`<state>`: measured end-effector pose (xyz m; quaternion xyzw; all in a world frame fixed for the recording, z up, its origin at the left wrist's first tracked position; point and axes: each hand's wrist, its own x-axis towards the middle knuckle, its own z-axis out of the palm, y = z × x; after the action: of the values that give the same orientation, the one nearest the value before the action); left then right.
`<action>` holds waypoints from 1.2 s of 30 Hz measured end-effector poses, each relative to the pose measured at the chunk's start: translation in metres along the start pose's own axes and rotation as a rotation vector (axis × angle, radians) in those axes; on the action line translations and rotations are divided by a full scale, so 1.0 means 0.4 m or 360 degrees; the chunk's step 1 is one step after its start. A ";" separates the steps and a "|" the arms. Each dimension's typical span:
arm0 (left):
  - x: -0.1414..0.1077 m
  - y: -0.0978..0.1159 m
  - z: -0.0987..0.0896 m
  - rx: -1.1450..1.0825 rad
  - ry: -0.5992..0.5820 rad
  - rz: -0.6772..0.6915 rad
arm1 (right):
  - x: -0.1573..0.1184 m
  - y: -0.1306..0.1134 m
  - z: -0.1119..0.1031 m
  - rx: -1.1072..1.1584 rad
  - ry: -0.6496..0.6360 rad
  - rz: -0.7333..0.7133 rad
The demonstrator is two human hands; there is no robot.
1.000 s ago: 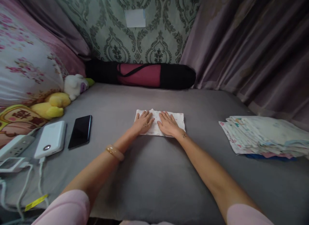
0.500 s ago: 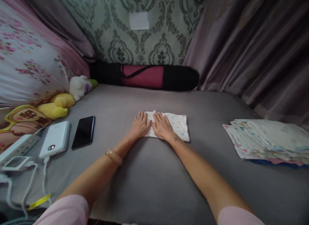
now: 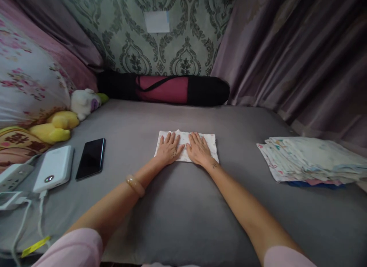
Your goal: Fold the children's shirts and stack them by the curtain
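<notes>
A white cloth with a small print [image 3: 183, 155], folded into a rectangle, lies flat on the grey bed sheet [image 3: 183, 205] in front of me. My left hand [image 3: 169, 148] rests palm down on its left half, fingers stretched out. On the right half lies my right hand [image 3: 198, 147], also flat with the fingers extended. The two thumbs point toward each other with a narrow strip of cloth between them. Far to the right is a pile of similar folded cloths [image 3: 315, 158], apart from both hands.
To the left lie a black phone [image 3: 91, 158], a white power bank [image 3: 54, 168] with a cable, and a power strip [image 3: 14, 175]. Plush toys [image 3: 54, 127] sit behind them. A black and red long bag [image 3: 163, 89] lies along the wall, with curtains [image 3: 286, 49] at the right.
My hands have moved apart on the cloth, the right one toward its right side. The cloth's left end now shows beyond my left hand. The view has shifted slightly right.
</notes>
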<state>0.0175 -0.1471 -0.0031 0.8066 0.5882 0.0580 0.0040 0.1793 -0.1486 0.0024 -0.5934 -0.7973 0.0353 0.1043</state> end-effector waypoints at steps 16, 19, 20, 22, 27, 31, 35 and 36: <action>0.014 -0.077 -0.017 -0.0042 -0.0144 0.0102 | -0.014 0.097 -0.020 -0.0001 -0.0097 0.0043; 0.001 -0.086 -0.022 -0.0026 -0.0031 0.0061 | -0.020 0.121 -0.026 0.0039 -0.0095 0.0079; -0.004 -0.091 -0.021 -0.0020 0.0013 0.0042 | -0.024 0.130 -0.025 0.0027 -0.0053 0.0097; -0.014 -0.102 -0.015 -0.0029 0.0022 0.0026 | -0.035 0.144 -0.021 -0.0009 0.0016 0.0116; -0.022 -0.093 -0.024 -0.0004 -0.0096 0.0015 | -0.050 0.129 -0.028 -0.0096 -0.0004 0.0119; -0.030 -0.012 -0.040 0.0106 0.0094 -0.0008 | -0.052 0.055 -0.035 -0.0143 0.0158 0.0020; -0.038 0.060 -0.013 0.0061 0.0168 0.0021 | -0.050 -0.007 -0.011 -0.0052 0.0163 -0.0056; -0.039 0.067 -0.004 0.0049 0.0152 0.0014 | -0.050 -0.013 -0.004 -0.0035 0.0139 -0.0050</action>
<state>0.0380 -0.1704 -0.0009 0.8056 0.5849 0.0874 -0.0369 0.1803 -0.1693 0.0025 -0.5829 -0.8015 -0.0011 0.1331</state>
